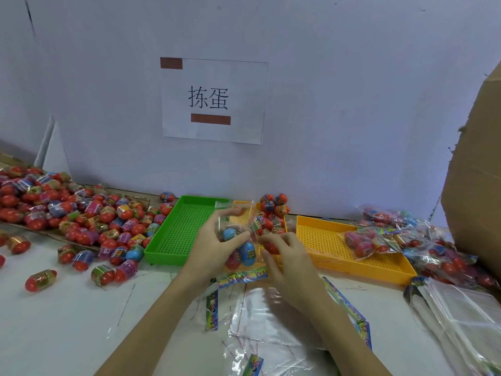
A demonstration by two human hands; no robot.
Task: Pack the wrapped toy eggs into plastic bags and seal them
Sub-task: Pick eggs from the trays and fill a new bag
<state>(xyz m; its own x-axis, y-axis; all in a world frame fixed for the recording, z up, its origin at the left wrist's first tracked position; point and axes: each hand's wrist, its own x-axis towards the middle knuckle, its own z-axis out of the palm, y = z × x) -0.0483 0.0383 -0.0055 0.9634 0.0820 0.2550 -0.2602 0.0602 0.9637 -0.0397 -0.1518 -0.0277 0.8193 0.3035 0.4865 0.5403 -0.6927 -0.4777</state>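
Observation:
My left hand (217, 240) grips a clear plastic bag (235, 213) held upright at the table's middle, with blue wrapped toy eggs (245, 249) inside it. My right hand (284, 256) is closed on the bag's right side around a red egg (271, 248). A big heap of loose wrapped eggs (67, 213), mostly red, lies on the left. A smaller cluster of eggs (273, 210) sits behind the bag. Filled bags (406, 234) pile up at the right.
A green perforated tray (187, 229) and two yellow trays (339, 248) stand behind my hands. Flat empty bags (271, 318) and colourful header cards (241, 276) lie in front. A stack of bags (461, 308) and a cardboard box (477, 172) are at right.

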